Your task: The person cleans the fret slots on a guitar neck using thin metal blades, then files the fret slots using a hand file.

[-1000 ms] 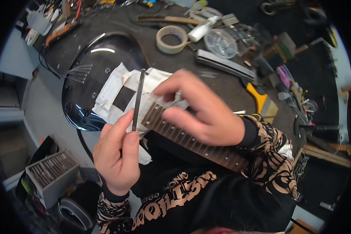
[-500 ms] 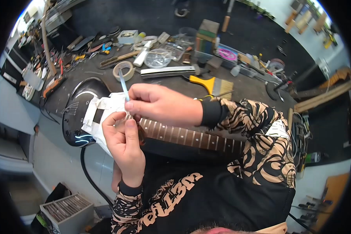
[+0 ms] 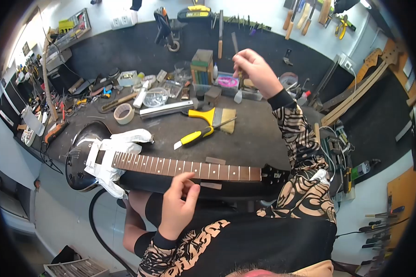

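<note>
My right hand (image 3: 258,71) is raised over the back of the bench, its fingers pinching a thin flat metal file (image 3: 235,42) that points upward. Below, a black electric guitar (image 3: 74,168) lies across the bench with its neck to the right. White covering (image 3: 107,170) wraps the body around the strip of frets. My left hand (image 3: 180,203) hovers at the near edge of the fretboard (image 3: 171,166), fingers loosely curled and apart, holding nothing. The black headstock (image 3: 275,175) lies near my right sleeve.
Behind the neck lie a yellow-handled brush (image 3: 226,121), a yellow utility knife (image 3: 194,137), a roll of masking tape (image 3: 123,114) and a long metal bar (image 3: 168,110). Small wooden strips (image 3: 215,160) flank the neck. Tools hang on the back wall.
My right hand has moved from the guitar body up and right with the file. My left hand has shifted right along the neck and opened. The view has tilted up.
</note>
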`<action>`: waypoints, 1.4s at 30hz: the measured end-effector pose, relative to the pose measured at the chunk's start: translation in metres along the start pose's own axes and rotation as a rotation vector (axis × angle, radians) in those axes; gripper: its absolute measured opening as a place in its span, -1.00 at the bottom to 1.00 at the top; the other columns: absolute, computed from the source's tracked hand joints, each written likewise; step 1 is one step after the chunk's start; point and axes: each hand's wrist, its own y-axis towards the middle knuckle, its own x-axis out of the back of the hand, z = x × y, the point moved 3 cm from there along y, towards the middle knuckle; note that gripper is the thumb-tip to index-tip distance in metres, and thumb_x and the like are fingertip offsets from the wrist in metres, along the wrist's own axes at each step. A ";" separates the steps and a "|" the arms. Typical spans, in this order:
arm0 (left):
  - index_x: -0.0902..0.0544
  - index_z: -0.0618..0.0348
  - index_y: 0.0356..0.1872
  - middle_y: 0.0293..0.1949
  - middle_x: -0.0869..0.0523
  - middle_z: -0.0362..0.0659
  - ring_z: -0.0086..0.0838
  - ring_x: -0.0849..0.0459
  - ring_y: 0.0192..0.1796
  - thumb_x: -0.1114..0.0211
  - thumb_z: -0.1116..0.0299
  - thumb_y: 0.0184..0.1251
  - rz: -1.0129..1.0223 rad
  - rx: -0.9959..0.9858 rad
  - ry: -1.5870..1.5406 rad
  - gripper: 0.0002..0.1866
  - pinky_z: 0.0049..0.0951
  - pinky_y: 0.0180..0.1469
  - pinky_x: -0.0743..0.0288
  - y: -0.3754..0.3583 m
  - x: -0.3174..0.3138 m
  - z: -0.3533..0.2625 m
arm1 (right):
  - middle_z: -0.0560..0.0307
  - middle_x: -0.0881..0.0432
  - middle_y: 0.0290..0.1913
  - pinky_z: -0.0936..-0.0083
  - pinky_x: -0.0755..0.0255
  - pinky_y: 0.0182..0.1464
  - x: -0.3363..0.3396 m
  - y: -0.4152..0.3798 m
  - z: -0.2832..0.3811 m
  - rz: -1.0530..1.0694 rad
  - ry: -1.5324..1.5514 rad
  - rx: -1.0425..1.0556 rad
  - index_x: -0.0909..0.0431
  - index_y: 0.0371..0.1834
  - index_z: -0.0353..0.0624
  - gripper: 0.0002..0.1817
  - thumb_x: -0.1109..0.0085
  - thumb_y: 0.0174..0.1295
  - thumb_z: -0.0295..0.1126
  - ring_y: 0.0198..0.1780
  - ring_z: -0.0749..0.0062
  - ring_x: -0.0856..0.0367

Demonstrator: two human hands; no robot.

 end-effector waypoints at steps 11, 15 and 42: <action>-0.88 0.30 0.12 -0.11 -0.94 -0.01 -0.16 -0.94 -0.11 -0.52 0.51 0.70 0.165 -0.146 0.276 -0.86 -0.25 0.04 -0.76 -0.014 -0.015 0.005 | -0.03 -1.03 0.05 0.27 -0.77 0.24 0.237 0.252 0.083 -1.019 -0.849 0.606 -0.90 0.28 -0.27 -0.60 -0.52 0.66 -0.15 0.09 0.25 -0.97; -0.91 0.22 0.03 -0.12 -0.95 0.01 0.02 -0.92 -0.07 -0.55 0.50 0.58 0.154 -0.137 0.368 -0.88 -0.09 0.05 -0.75 -0.033 0.006 0.022 | -0.06 -1.01 -0.02 0.18 -0.78 0.19 0.295 0.319 0.076 -1.052 -1.099 0.506 -0.91 0.22 -0.24 -0.56 -0.58 0.56 -0.08 0.03 0.13 -0.97; -0.88 0.27 -0.02 -0.24 -0.90 -0.03 -0.10 -0.88 -0.19 -0.52 0.58 0.59 -0.121 0.122 0.446 -0.93 -0.16 -0.03 -0.65 -0.075 0.069 0.086 | -0.06 -0.73 0.30 0.04 -0.58 0.48 -0.152 -0.061 -0.100 0.904 -0.859 0.369 -0.65 0.40 -0.17 -0.49 -0.64 0.47 -0.37 0.44 -0.14 -0.71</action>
